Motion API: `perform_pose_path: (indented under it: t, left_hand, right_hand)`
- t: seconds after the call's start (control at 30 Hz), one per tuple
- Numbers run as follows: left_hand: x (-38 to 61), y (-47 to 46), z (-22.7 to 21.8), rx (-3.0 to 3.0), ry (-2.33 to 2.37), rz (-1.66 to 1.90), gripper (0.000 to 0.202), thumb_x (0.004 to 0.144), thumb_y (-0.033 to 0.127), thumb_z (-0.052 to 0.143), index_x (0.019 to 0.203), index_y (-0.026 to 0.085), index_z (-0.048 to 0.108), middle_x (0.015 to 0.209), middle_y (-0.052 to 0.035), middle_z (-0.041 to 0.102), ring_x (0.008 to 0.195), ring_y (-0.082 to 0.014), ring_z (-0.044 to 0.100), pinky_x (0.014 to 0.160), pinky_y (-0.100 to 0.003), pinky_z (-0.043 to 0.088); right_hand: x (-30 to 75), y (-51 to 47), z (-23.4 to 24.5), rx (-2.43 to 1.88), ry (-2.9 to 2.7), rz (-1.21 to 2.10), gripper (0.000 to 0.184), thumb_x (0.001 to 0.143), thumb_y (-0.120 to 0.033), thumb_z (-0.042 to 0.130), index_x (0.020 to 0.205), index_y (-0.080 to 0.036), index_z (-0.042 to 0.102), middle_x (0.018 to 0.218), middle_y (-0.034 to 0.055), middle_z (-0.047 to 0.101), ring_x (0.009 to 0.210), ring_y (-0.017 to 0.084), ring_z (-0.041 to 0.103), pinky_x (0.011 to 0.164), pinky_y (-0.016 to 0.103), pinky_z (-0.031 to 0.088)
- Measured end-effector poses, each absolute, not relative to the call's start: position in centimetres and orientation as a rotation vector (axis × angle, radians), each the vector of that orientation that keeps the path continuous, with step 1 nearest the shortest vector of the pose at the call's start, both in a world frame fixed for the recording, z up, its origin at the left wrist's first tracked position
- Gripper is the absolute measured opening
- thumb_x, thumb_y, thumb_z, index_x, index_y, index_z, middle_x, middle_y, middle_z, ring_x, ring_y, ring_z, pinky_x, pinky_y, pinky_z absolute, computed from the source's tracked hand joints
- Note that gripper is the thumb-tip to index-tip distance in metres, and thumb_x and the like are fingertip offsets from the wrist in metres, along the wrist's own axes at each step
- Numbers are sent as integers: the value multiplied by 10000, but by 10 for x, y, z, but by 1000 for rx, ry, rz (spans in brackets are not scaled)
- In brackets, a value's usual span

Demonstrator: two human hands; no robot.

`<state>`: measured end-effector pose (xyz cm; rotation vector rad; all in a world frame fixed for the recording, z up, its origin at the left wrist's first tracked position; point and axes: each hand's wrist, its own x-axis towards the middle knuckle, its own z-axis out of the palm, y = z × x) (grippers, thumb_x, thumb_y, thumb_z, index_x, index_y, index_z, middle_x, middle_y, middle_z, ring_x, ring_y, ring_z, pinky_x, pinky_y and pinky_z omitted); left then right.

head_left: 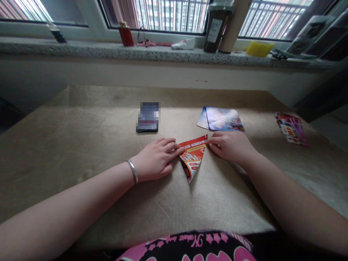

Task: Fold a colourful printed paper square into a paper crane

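Note:
A red and orange printed leaflet (193, 154) lies on the table, folded into a triangle whose tip points toward me. White lettering runs along its upper edge, and its lower left edge lifts and curls a little. My left hand (154, 158), with a silver bracelet at the wrist, lies flat with its fingers stretched out, the fingertips touching the leaflet's left corner. At the upper right corner my right hand (231, 146) has its thumb and forefinger closed on the paper. Its other fingers are curled and partly hidden.
A phone (148, 116) with a blurred screen lies beyond my left hand. Blue printed sheets (224, 119) lie just past my right hand, and colourful leaflets (290, 128) at the far right. Behind the table, a granite windowsill (163, 53) bears a dark jar (216, 29) and a yellow item (259, 48).

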<state>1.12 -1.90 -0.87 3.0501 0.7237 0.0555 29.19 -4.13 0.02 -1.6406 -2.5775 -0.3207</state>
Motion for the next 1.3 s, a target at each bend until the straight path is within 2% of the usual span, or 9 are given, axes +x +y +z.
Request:
perform_pose_path:
  t: [0.4, 0.87, 1.07, 1.3]
  left_hand:
    - [9, -20, -10, 3046, 731, 49, 578, 851, 271, 455, 1416, 175, 380, 1318, -92, 500, 1283, -283, 379, 1090, -437, 315]
    - [9, -21, -12, 3040, 715, 70, 575, 843, 256, 459, 1408, 172, 388, 1298, -99, 511, 1285, -287, 376, 1085, -439, 312]
    - [9, -20, -12, 3039, 721, 82, 573, 840, 263, 462, 1403, 186, 390, 1295, -94, 513, 1283, -281, 377, 1093, -441, 295]
    - [9, -19, -12, 3033, 721, 86, 577, 844, 265, 462, 1408, 172, 383, 1298, -103, 508, 1283, -288, 375, 1093, -451, 295]
  right_hand:
    - [292, -37, -2, -1917, -2459, -353, 319, 894, -344, 422, 1002, -319, 721, 943, -3, 709, 709, 158, 628, 491, 264, 232]
    - [290, -34, -3, -1993, -2383, -356, 314, 876, -328, 434, 986, -316, 729, 935, 4, 715, 737, 188, 656, 476, 273, 212]
    - [286, -38, 0, -1837, -2542, -432, 324, 892, -278, 416, 912, -235, 736, 837, 43, 704, 671, 171, 629, 487, 288, 215]
    - [290, -43, 3, -1344, -2761, -215, 264, 825, -205, 485, 904, -234, 736, 821, 23, 698, 674, 151, 612, 564, 276, 340]
